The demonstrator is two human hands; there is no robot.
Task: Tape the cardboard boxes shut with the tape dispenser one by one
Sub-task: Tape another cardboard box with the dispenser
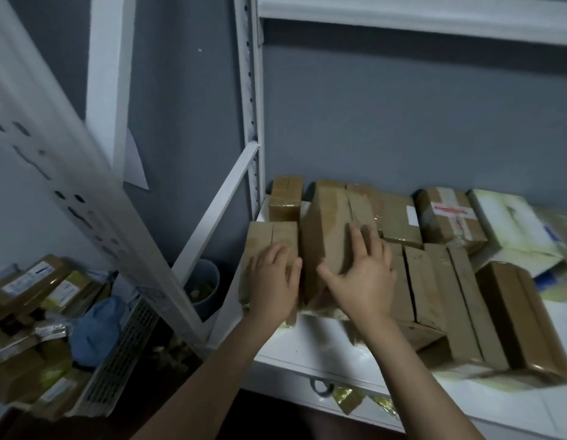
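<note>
Grey wall (403, 122) behind, white shelf (323, 350) below, and it's crowded with brown cardboard boxes (434, 281). Left hand (272, 277) lies flat on a small box (269, 239) at the shelf's left end, fingers relaxed, gripping nothing. Right hand (361, 274) spreads straight fingers over the tilted box (330, 223) just beside it, thumb out along its near edge.
</note>
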